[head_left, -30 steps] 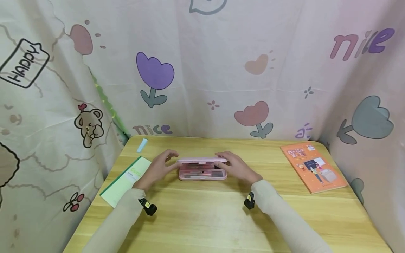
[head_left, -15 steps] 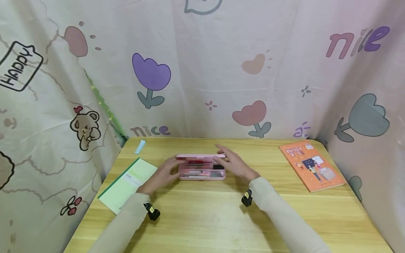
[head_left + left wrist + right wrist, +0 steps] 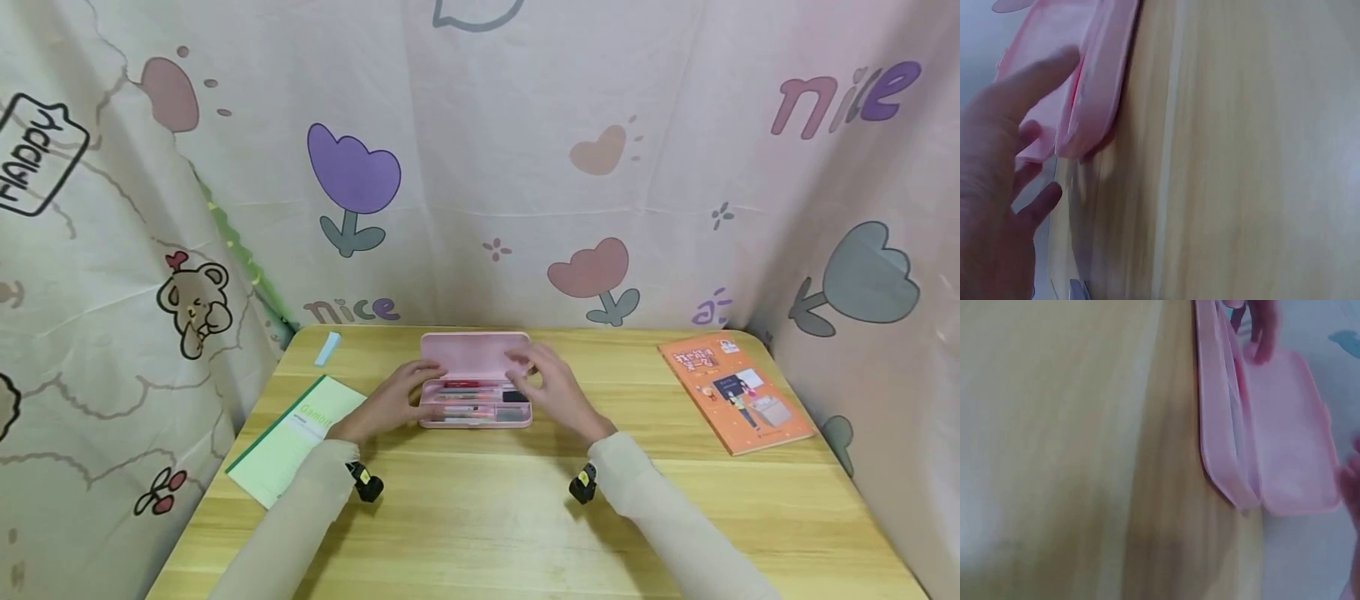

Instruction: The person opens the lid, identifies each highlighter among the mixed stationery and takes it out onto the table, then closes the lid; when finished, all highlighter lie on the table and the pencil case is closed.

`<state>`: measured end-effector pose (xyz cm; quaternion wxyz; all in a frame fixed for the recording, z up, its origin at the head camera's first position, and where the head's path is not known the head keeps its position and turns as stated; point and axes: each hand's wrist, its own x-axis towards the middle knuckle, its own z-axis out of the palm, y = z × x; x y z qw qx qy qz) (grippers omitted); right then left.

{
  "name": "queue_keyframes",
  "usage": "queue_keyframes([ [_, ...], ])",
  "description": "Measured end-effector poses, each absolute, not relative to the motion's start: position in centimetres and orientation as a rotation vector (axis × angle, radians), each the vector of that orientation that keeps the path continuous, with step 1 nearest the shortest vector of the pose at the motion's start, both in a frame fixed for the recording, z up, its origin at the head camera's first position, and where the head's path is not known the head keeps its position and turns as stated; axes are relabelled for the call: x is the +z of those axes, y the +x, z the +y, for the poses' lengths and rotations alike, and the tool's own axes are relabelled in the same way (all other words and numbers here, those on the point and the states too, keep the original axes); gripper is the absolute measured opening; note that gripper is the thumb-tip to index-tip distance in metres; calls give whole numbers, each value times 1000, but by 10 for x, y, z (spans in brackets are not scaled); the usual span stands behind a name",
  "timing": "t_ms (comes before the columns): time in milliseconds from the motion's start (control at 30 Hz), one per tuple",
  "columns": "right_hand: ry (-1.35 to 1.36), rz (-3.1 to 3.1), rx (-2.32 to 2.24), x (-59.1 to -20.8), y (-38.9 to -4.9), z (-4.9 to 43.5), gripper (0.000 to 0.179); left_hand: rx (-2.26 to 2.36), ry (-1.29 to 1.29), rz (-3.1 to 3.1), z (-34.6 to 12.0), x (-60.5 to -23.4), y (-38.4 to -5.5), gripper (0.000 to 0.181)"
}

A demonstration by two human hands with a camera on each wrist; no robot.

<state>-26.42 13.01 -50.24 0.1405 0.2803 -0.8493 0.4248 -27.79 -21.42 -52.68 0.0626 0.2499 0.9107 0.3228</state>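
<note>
A pink pencil case (image 3: 476,424) stands on the table with its lid (image 3: 474,354) raised and leaning back. Inside lie several pens (image 3: 467,397), a red one among them, and dark and grey pieces at the right end. My left hand (image 3: 393,402) is at the case's left end, fingers loosely bent and apart; in the left wrist view its thumb (image 3: 1044,75) lies along the case's edge. My right hand (image 3: 561,392) is at the right end, its fingertips by the lid's right edge. Only a little of that hand shows in the right wrist view.
A green notebook (image 3: 288,450) lies at the left, partly under my left sleeve. Behind it is a small light-blue strip (image 3: 327,348). An orange book (image 3: 738,396) lies at the right. A printed curtain (image 3: 480,167) hangs behind the wooden table (image 3: 480,517).
The pencil case's lid has swung up and back from nearly closed, showing its inside and the pens. Both hands have stayed at the case's ends, shifting slightly.
</note>
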Motion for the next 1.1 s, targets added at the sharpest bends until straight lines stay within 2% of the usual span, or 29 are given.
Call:
queue_keyframes([
  [167, 903, -2684, 1113, -509, -263, 121, 28, 862, 742, 2727, -216, -525, -279, 86],
  [367, 932, -2810, 905, -517, -269, 117, 22, 839, 746, 2711, -214, -523, -279, 88],
  [1100, 953, -2843, 653, -521, -274, 101, 20, 891, 706, 2682, -218, -531, -281, 95],
])
